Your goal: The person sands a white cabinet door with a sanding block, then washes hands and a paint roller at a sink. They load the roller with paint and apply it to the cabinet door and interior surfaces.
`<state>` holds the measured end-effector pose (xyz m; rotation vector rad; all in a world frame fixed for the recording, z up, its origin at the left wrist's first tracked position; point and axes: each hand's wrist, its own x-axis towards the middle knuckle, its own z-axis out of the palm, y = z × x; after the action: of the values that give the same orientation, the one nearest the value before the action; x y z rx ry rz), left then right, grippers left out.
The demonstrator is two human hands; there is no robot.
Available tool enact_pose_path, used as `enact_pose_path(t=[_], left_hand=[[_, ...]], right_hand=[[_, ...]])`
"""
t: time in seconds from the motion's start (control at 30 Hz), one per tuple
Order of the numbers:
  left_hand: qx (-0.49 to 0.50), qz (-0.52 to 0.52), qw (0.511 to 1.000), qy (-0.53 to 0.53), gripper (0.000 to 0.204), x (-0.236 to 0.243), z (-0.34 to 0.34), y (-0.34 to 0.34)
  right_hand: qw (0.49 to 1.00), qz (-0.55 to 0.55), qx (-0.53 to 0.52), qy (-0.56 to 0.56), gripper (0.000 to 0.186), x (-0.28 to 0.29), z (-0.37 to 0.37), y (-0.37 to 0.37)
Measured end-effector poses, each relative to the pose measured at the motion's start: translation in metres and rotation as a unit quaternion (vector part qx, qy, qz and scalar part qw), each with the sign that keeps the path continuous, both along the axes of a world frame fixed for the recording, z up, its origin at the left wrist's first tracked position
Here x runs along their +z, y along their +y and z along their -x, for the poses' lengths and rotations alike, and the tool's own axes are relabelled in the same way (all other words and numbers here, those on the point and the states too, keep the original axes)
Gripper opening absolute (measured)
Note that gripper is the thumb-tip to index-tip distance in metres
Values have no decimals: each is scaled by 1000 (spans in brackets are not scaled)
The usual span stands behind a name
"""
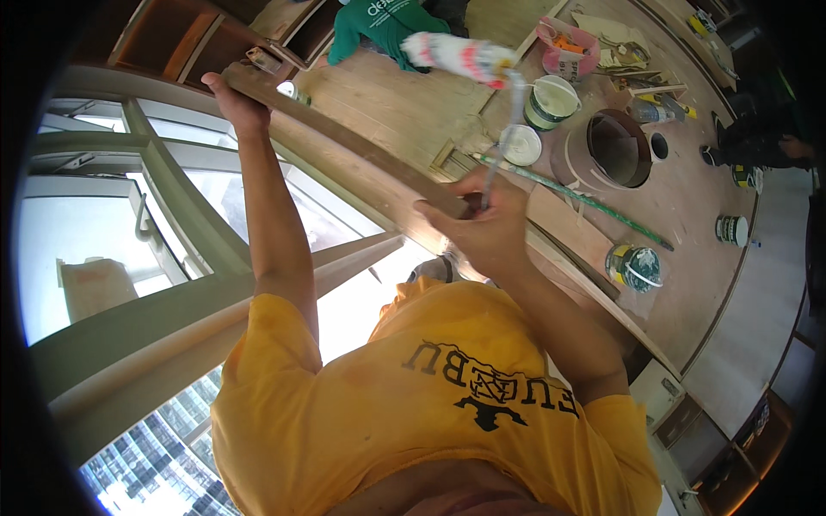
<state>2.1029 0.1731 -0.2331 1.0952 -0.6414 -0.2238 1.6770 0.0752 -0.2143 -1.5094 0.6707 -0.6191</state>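
Note:
A long, narrow brown wooden board (344,146) slants across the view in front of me. My left hand (243,105) is closed around its far left end, with the thumb sticking out. At the board's near end, my right hand (492,215) is closed on the handle of a paint roller (460,57). The roller's thin metal rod rises from that fist, and its white sleeve with red patches is blurred. The board's end meets the fingers of my right hand; whether they grip it too, I cannot tell.
Window frames (185,198) run along my left, with a building outside. A person in a green shirt (379,30) crouches ahead. On the floor at right are a large bucket (578,155), a paint pail (551,103), a pink tub (568,53) and a green pole (594,204). Another person stands far right.

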Motion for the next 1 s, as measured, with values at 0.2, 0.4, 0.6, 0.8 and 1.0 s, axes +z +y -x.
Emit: enact_pose_path(t=[0.2,0.4,0.6,0.8,1.0], left_hand=[[14,17,999,40,64,-21,-49,30],[37,22,991,123,61,-37,-70,31],[76,-13,992,104,63,-59,-88,32],[157,-171,961,149,32,-40,-101,56],[208,-387,890,121,50,-22,-63,69]], right_hand=[[996,40,72,-32,34,-23,-68,25],[997,19,67,-39,32,-50,-108,40],[997,15,65,-33,32,-62,-128,48],[988,-87,125,-3,35,-56,-147,46],[975,-96,196,-32,32,-60,-158,53]])
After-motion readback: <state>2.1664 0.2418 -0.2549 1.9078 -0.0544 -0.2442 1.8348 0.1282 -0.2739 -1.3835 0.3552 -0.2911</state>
